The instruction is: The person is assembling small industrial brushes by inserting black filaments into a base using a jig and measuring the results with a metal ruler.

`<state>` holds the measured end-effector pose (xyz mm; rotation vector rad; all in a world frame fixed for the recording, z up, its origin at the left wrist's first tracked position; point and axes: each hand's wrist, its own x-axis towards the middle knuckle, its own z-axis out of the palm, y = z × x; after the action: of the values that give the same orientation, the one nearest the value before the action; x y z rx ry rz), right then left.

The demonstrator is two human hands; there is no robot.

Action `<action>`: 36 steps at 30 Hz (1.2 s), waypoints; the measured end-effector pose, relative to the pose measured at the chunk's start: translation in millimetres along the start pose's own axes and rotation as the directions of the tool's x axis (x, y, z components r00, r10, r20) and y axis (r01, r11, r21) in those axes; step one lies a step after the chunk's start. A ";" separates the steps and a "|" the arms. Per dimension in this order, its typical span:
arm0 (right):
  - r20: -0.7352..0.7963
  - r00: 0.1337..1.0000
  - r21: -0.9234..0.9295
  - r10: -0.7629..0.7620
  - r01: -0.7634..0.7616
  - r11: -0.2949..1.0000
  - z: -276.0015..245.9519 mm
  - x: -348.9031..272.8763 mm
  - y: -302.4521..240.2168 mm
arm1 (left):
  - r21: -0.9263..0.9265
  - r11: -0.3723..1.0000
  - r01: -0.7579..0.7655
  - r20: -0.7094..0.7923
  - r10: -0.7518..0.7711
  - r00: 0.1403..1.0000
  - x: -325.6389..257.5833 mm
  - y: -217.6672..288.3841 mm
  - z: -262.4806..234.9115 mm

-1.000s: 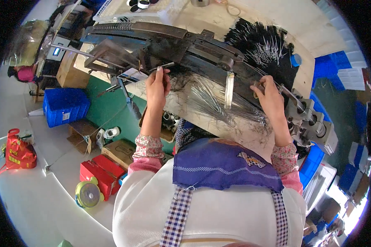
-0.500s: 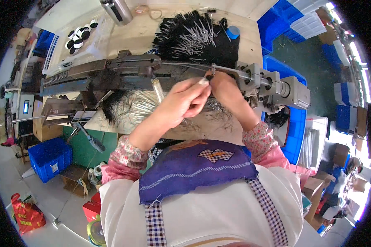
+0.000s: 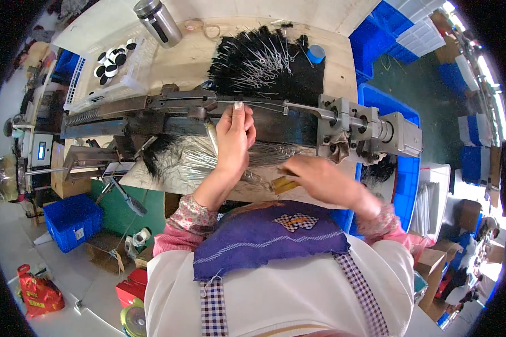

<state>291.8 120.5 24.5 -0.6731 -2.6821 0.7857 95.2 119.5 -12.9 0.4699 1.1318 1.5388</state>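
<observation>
My left hand (image 3: 234,138) reaches up to the long dark metal machine (image 3: 152,109) and pinches a thin wire (image 3: 264,104) that lies along its top rail. My right hand (image 3: 315,177) rests lower on the bench, fingers closed on a small yellowish flat piece (image 3: 285,185) beside a bundle of thin silvery wires (image 3: 197,163). A heap of black bristle-like pieces with metal wires (image 3: 270,64) lies behind the machine. The grey block end of the machine (image 3: 371,132) sits to the right.
A steel flask (image 3: 157,22) and a white tray of black-and-white round caps (image 3: 112,59) stand at the back left. Blue crates (image 3: 70,222) sit on the floor left and more blue bins (image 3: 388,39) at right. Cardboard boxes, a red box (image 3: 130,291) and a red bag (image 3: 35,292) lie below.
My hands were together at the machine rail; now my right hand has dropped to the bench and holds the yellowish piece, while my left hand stays at the rail.
</observation>
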 end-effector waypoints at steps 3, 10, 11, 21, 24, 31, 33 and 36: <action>-0.207 0.977 -0.006 -0.050 0.049 0.999 -52.0 33.4 -2.5 | -0.005 1.000 0.025 0.015 -0.024 1.000 -2.2 2.6 1.2; 0.081 0.995 0.025 0.053 -0.056 0.998 -28.8 140.9 41.5 | -0.032 0.999 0.029 0.063 -0.027 0.998 -1.6 1.3 -2.6; 0.219 0.958 0.085 0.185 -0.208 0.974 -28.9 141.9 39.3 | -0.044 0.998 0.039 0.061 -0.037 0.997 -2.6 2.0 -0.9; 0.366 0.890 0.591 0.273 -0.448 0.671 -42.5 145.9 50.2 | -0.024 0.997 0.076 0.119 -0.072 0.990 -1.7 -1.0 -13.5; 0.455 0.837 0.571 0.304 -0.537 0.621 -44.3 148.9 53.3 | -0.104 0.989 0.108 0.204 -0.084 0.975 -4.7 -3.4 -3.3; 0.086 0.996 -0.030 -0.030 0.033 0.999 -52.4 132.6 46.2 | -0.558 0.786 0.266 0.343 -0.073 0.936 -4.6 13.8 -2.7; -0.107 0.994 -0.440 -0.015 -0.034 0.897 -61.0 121.4 38.4 | -0.673 0.644 0.364 0.413 -0.080 0.907 -4.3 23.6 -11.1; -0.243 0.964 -0.351 -0.110 0.019 0.936 -33.9 108.7 9.4 | -0.649 0.664 0.371 0.390 -0.129 0.912 -4.2 20.8 -10.1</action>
<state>214.6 196.9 60.0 -0.7039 -2.6010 0.1865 77.5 113.0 1.2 0.0023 0.2631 1.4505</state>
